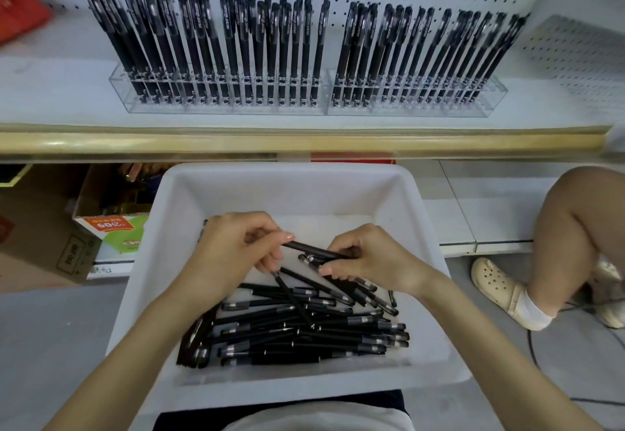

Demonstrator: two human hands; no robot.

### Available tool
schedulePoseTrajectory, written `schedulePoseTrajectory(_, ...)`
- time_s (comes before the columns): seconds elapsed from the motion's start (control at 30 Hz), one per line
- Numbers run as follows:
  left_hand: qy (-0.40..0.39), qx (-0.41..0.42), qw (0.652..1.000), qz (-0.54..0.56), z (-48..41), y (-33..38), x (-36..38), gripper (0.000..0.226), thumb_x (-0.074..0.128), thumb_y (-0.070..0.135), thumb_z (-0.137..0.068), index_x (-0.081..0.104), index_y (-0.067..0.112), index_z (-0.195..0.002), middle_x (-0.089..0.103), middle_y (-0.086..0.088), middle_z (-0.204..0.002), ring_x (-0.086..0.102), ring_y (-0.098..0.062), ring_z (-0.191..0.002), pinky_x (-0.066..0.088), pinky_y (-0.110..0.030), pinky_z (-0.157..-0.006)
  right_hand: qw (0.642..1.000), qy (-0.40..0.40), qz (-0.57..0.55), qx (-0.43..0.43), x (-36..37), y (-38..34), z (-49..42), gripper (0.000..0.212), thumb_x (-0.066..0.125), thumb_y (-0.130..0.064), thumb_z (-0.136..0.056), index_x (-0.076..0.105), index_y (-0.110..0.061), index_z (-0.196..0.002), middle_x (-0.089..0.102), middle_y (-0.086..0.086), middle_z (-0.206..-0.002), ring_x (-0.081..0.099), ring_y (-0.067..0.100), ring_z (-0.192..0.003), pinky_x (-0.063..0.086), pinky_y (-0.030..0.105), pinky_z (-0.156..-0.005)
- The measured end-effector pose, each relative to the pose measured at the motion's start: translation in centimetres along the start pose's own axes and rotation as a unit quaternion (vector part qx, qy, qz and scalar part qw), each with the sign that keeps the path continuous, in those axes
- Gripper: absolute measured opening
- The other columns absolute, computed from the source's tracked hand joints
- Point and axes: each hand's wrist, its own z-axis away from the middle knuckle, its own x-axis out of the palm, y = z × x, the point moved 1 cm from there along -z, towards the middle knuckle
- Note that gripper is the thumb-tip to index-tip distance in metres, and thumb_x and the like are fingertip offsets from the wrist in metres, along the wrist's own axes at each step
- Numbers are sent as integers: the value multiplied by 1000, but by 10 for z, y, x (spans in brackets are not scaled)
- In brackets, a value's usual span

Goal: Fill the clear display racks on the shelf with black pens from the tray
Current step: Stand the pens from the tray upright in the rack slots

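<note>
A white tray (189, 194) sits on my lap and holds a loose pile of black pens (304, 332). Both hands are inside it, above the pile. My left hand (233, 254) pinches one end of a black pen (313, 250) with its fingertips and also holds another pen that hangs down toward the pile. My right hand (368, 258) is closed on a small bunch of pens, including the other end of that same pen. On the shelf stand two clear display racks, the left rack (125, 92) and the right rack (490, 99), both with many upright black pens.
A wooden-coloured shelf edge (304, 141) runs between the racks and the tray. Cardboard boxes (50, 248) stand under the shelf at the left. Another person's leg and cream clog (497, 285) are at the right. A black cable (541, 356) lies on the floor.
</note>
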Motion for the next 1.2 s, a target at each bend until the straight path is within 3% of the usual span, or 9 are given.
schedulePoseTrajectory(0.27,104,-29,983,150,-29,10,-29,15,63,6,-86,67,-2,-73,69,-12,-62,63,-12,-50,52,-18,-50,996,67,-33,57,-77,11,22,15,64,-17,-90,70,-4,-85,61,0,-61,53,11,-51,42,22,-48)
schedulePoseTrajectory(0.4,116,-82,934,328,-41,23,-19,20,74,27,-61,73,9,-70,71,-12,-69,67,-11,-59,53,-16,-56,986,139,-81,50,-102,9,17,23,52,-12,-98,74,-17,-96,60,1,-71,48,8,-54,38,19,-49)
schedulePoseTrajectory(0.5,111,-115,887,434,-54,36,-4,20,71,17,-65,68,7,-82,73,-8,-73,70,-8,-65,53,-13,-58,981,144,-128,30,-112,-5,6,25,48,2,-96,66,-4,-113,63,1,-78,55,6,-63,44,16,-61)
schedulePoseTrajectory(0.57,101,-130,849,502,-61,47,5,14,63,10,-72,64,5,-85,74,-7,-76,70,-6,-66,54,-13,-59,971,146,-189,-8,-118,-19,1,34,50,6,-94,59,-10,-122,67,6,-79,60,9,-66,46,18,-63)
schedulePoseTrajectory(0.7,72,-133,807,571,-69,63,17,15,62,6,-71,68,4,-85,73,-8,-78,69,-6,-64,55,-14,-56,928,218,-299,-50,-128,-46,-9,14,52,0,-94,58,-9,-103,69,16,-82,65,17,-62,50,20,-54)
schedulePoseTrajectory(0.8,30,-112,818,564,-74,69,22,30,64,7,-72,71,1,-101,71,-6,-80,66,-5,-62,55,-15,-57,870,220,-438,-58,-134,-52,-14,18,48,-6,-97,65,-2,-103,70,23,-100,72,19,-84,56,19,-68)
schedulePoseTrajectory(0.93,-6,-79,857,509,-81,70,21,55,88,19,-51,74,4,-102,72,-9,-81,68,-10,-66,56,-19,-60,799,159,-571,-108,-141,-54,-21,29,39,3,-96,52,12,-120,63,28,-119,69,24,-102,57,22,-75)
schedulePoseTrajectory(1.03,4,-47,910,411,-85,70,20,54,90,34,-56,74,6,-99,74,-14,-92,71,-18,-78,58,-23,-67,824,186,-522,-115,-144,-52,-29,22,49,4,-89,62,11,-104,68,26,-108,71,22,-96,56,21,-73)
schedulePoseTrajectory(1.2,43,-15,948,315,-91,73,22,12,61,4,-84,66,1,-95,74,-15,-91,71,-22,-84,58,-24,-72,892,228,-373,-118,-147,-53,-30,34,49,-27,-91,66,1,-98,66,9,-70,62,14,-58,50,21,-56)
